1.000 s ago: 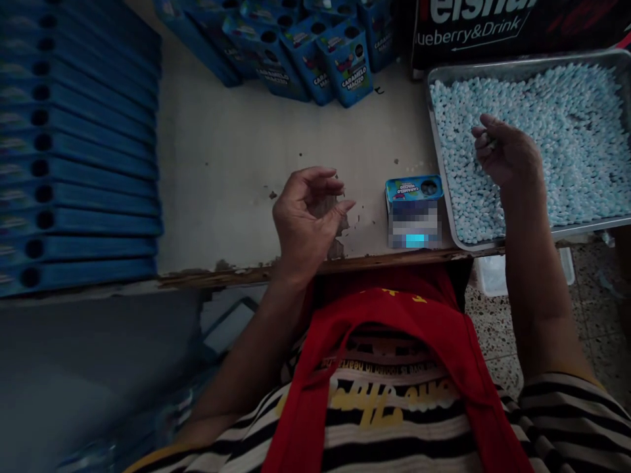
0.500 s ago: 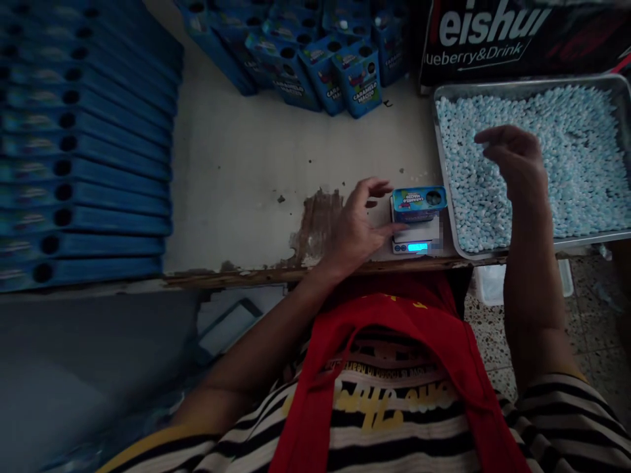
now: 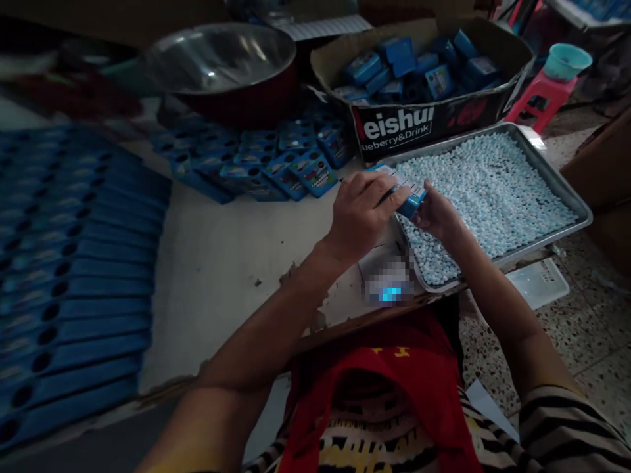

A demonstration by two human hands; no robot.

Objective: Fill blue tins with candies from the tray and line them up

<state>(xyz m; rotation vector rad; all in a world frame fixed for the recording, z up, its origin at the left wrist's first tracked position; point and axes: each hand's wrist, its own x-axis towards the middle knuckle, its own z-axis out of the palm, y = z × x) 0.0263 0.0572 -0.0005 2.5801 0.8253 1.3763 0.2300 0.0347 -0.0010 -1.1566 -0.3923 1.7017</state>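
Note:
Over the near left corner of the metal tray (image 3: 497,264), my left hand (image 3: 359,210) grips a small blue candy box (image 3: 411,203) from above. The box is tilted, its lower end toward the right. My right hand (image 3: 438,211) closes round that lower end, thumb on the far side and fingers beneath. Pale blue and white candies (image 3: 478,197) cover the tray's floor. Below my hands a small scale (image 3: 387,279) with a lit blue display sits at the table edge, partly pixelated, with no box on it.
Rows of blue boxes (image 3: 93,295) line the left side. More boxes (image 3: 276,171) stand at the back, before a steel bowl (image 3: 221,66). Behind the tray, a black carton (image 3: 399,131) holds several blue boxes. A pink stool (image 3: 547,98) bears a turquoise bowl (image 3: 566,60).
The candy box has left the scale and is now lifted and tilted between both hands. My right hand came left from above the candies. The camera view has tipped up, showing more background.

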